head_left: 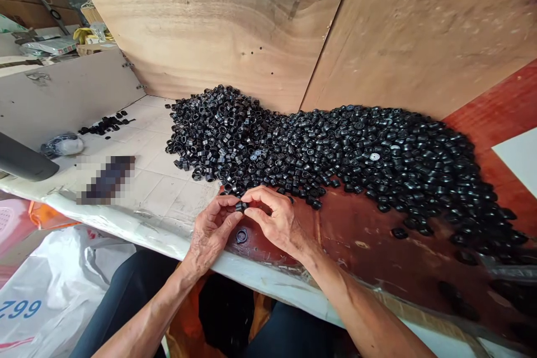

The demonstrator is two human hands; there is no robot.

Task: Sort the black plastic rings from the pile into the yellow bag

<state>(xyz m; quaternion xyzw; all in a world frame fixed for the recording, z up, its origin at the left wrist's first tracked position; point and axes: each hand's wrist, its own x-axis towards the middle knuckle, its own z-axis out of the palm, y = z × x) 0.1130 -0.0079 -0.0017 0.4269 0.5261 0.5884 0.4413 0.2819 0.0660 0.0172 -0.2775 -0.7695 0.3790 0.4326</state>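
Observation:
A big heap of small black plastic rings and caps (335, 151) spreads across the table from the middle to the right. At the near edge, my left hand (212, 229) and my right hand (274, 218) meet fingertip to fingertip. Both pinch one small black plastic part (241, 206) between thumbs and forefingers. A single black ring (241, 236) lies flat on the table just below my hands.
Plywood boards (235, 28) stand upright behind the heap. A few black parts (104, 123) lie at the far left near a crumpled plastic bag (62, 145). A dark handle-like object (25, 159) juts in from the left. White sacks (50, 291) sit on the floor at lower left.

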